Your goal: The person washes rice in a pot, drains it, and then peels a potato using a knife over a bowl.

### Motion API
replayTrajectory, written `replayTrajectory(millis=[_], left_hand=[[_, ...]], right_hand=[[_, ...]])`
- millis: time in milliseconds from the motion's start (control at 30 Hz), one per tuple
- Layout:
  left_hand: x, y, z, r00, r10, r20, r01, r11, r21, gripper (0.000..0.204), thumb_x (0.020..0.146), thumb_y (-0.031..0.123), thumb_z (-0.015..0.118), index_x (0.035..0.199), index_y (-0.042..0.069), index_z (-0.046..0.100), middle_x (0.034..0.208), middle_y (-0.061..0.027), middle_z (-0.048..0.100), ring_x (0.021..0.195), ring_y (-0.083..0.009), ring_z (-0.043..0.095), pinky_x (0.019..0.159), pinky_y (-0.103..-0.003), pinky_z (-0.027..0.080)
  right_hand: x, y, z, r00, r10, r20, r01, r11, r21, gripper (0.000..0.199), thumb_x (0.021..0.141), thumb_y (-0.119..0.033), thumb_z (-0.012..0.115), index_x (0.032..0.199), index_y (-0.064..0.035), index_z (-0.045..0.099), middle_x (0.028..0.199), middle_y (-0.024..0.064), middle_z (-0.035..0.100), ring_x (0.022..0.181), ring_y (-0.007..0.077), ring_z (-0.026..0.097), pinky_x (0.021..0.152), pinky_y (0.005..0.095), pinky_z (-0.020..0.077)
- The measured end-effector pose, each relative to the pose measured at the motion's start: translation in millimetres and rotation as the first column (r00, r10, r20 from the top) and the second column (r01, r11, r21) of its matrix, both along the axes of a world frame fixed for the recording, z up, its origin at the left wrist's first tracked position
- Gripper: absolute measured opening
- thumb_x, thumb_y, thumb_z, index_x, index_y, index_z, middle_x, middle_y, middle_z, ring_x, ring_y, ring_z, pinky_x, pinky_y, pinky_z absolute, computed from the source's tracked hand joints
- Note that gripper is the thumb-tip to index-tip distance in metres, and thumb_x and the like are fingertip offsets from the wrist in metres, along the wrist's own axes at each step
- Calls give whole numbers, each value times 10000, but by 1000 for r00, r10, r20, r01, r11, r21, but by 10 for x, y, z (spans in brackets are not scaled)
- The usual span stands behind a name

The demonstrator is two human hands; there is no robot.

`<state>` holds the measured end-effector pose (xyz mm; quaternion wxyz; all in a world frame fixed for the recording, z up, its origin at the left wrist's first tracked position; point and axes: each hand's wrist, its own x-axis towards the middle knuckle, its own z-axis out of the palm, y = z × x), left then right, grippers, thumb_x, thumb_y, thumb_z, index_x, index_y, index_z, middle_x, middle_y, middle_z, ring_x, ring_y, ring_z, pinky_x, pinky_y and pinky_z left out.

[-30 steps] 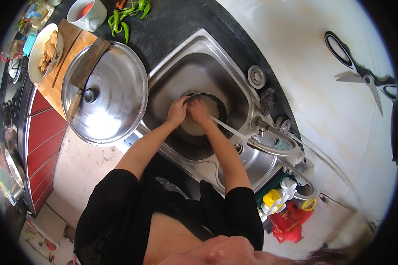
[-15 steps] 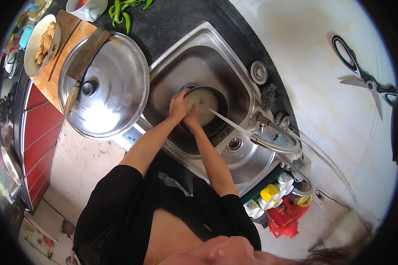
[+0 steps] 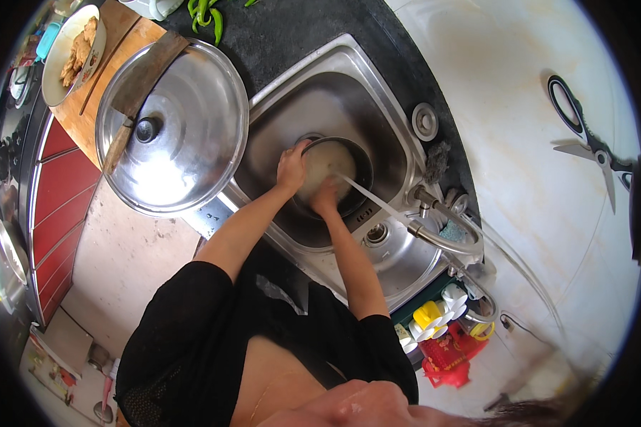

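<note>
A round metal pot (image 3: 365, 168) sits in the larger basin of the steel sink (image 3: 352, 92), filled with cloudy whitish water (image 3: 325, 158). My left hand (image 3: 290, 168) grips the pot's left rim, fingers curled over the edge. Inside the pot, my right hand (image 3: 325, 196) dips into the water; its fingers are under the surface and hidden. From the curved faucet (image 3: 445, 240) on the right, a stream of water (image 3: 374, 198) runs into the pot beside my right hand. What lies at the pot's bottom cannot be made out.
Left of the sink, a large steel lid (image 3: 199, 121) has a cleaver (image 3: 144, 85) lying across it. Beyond are a wooden cutting board (image 3: 124, 46), a bowl (image 3: 96, 53) of ginger-like pieces and green peppers (image 3: 205, 16). A drain strainer (image 3: 425, 121) rests on the counter's right edge. Scissors (image 3: 597, 153) hang at right.
My right hand has moved a little to the right within the pot. My left hand keeps its hold on the rim, and the water still runs. The whole view has shifted slightly.
</note>
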<state>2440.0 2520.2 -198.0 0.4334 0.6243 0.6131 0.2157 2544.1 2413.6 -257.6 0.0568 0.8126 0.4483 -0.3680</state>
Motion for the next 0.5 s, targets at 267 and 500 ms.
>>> replayTrajectory(millis=[267, 500], left_hand=[[-13, 1, -14, 1000, 17, 20, -17, 1000, -16, 260, 831, 158, 478, 1088, 160, 518, 956, -131, 575, 901, -339, 511, 784, -409, 410], [30, 32, 35, 1000, 10, -9, -10, 1000, 1, 263, 858, 280, 461, 1082, 164, 536, 955, -137, 582, 903, -331, 518, 787, -398, 411]], right_hand=[[202, 841, 361, 985, -170, -6, 152, 864, 479, 386, 771, -209, 529, 1036, 70, 493, 1022, 285, 504, 1001, 433, 452, 896, 459, 336], [-170, 801, 86, 998, -62, 11, 44, 812, 582, 294, 753, -210, 534, 940, 16, 511, 1011, 219, 499, 935, 384, 462, 811, 459, 363]])
